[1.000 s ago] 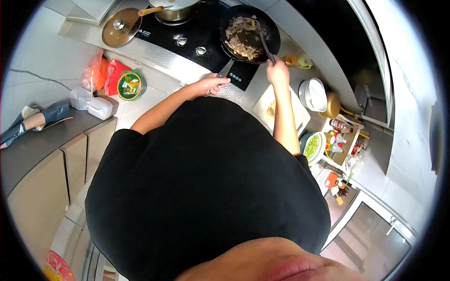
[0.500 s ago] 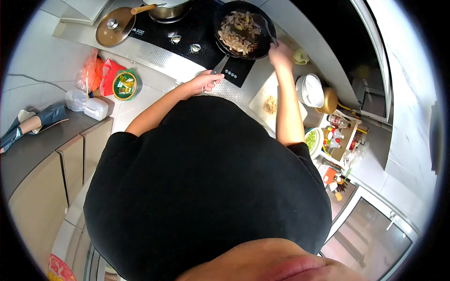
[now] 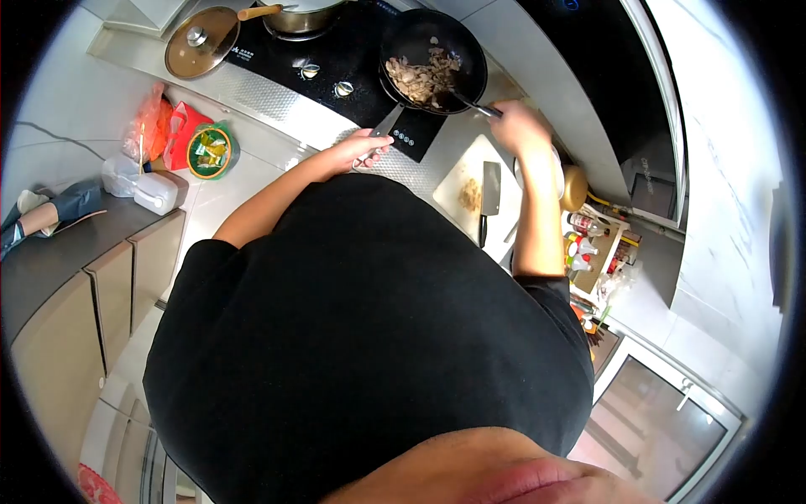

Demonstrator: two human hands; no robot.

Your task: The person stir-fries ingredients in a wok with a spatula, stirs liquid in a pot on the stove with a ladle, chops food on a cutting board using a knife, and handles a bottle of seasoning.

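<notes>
A black frying pan [image 3: 460, 52] sits on the right part of the dark cooktop [image 3: 336, 105]. Light brown sliced food [image 3: 418, 81] lies in the near left part of the pan. My left hand [image 3: 365, 149] is wrapped round the pan handle [image 3: 388, 119]. To the pan's right, my right hand [image 3: 518, 128] grips a dark spatula [image 3: 477, 105], whose head is at the food's near right edge. Below my right hand a cleaver [image 3: 491, 189] rests on a white cutting board [image 3: 457, 181] beside a small patch of chopped food [image 3: 470, 196].
At the upper left are a steel pot [image 3: 304, 20] with a wooden handle and a glass lid [image 3: 200, 42]. A green-lined bin [image 3: 210, 151] and red bag [image 3: 180, 134] stand left. A golden pot [image 3: 574, 188] and bottles [image 3: 586, 224] are at the right.
My right hand has moved right and down with the spatula, whose head swept to the pan's near side. The food has shifted within the pan. The cleaver has come into view.
</notes>
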